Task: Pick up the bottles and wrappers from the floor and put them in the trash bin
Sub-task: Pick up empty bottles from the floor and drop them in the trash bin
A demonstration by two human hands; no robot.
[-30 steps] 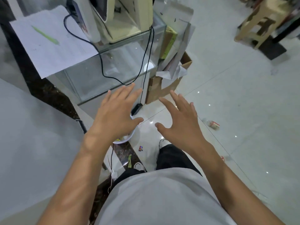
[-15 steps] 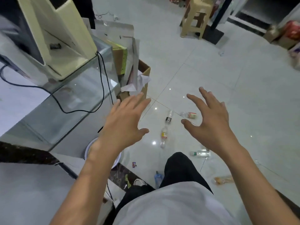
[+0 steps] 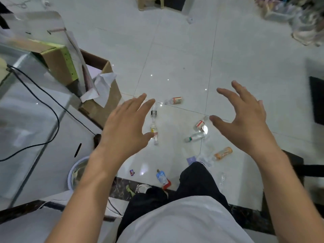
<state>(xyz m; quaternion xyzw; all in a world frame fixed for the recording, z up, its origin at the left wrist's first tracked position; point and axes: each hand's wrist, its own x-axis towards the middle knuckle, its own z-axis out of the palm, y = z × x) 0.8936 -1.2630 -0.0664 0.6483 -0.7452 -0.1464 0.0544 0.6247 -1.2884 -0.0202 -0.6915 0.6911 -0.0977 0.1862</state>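
Note:
Several plastic bottles lie scattered on the white tiled floor: one with a red label, one with a black label, one with a yellow label, a green-capped clear one and an orange one. A blue pouch and a small wrapper lie near my feet. My left hand and my right hand hover high above them, fingers spread, holding nothing. A cardboard box stuffed with paper stands at the left.
A glass counter with a black cable fills the left side. A white basin sits on the floor beside it. A stool stands at the far top. Bags are piled at the top right.
The view has swung right and down, bringing more of the floor and more bottles into sight. Both hands stay spread and empty, now wider apart.

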